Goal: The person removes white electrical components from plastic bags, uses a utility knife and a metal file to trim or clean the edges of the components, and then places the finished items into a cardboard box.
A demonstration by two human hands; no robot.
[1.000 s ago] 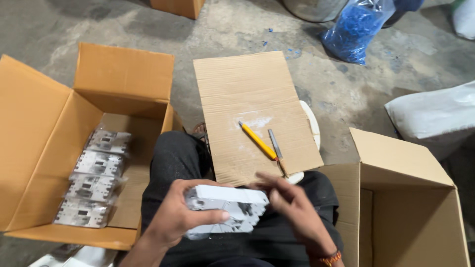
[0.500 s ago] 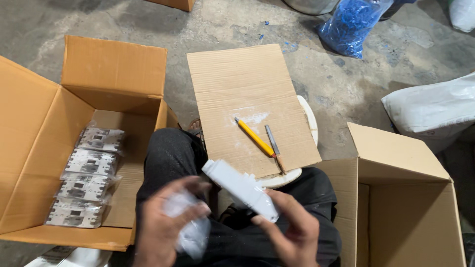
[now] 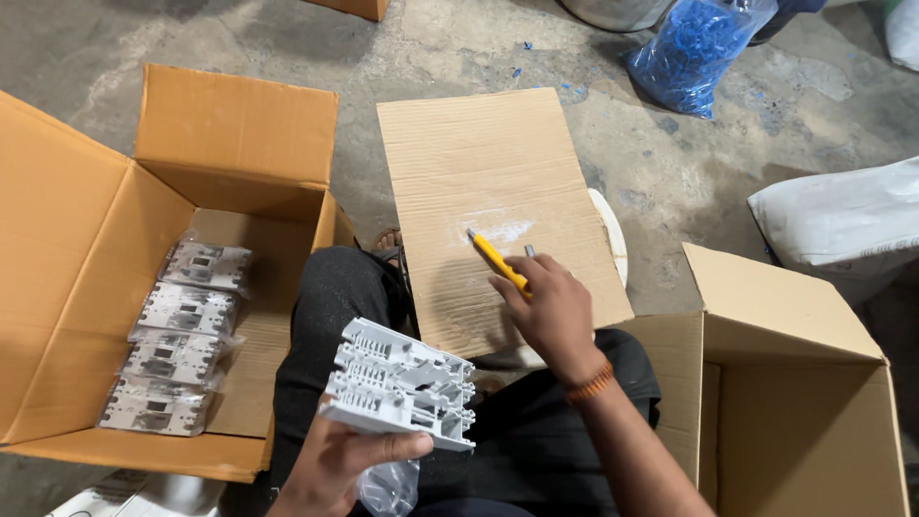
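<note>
My left hand (image 3: 337,461) holds a white moulded plastic part (image 3: 400,383) over my lap, with a clear plastic bag (image 3: 387,486) crumpled under the fingers. My right hand (image 3: 552,304) rests on a flat cardboard sheet (image 3: 488,182) and its fingers close around a yellow-handled tool (image 3: 496,258). A second thin grey tool (image 3: 528,251) pokes out beside the fingers. The tool's lower end is hidden under the hand.
An open cardboard box (image 3: 86,239) on the left holds several bagged white parts (image 3: 182,335) in a row. Another open cardboard box (image 3: 795,402) stands at the right. A blue plastic bag (image 3: 694,43) and a white sack (image 3: 842,225) lie on the concrete floor.
The right hand let go of the white part and reached forward onto the cardboard to the yellow tool. The left hand now holds the part alone, out of its bag.
</note>
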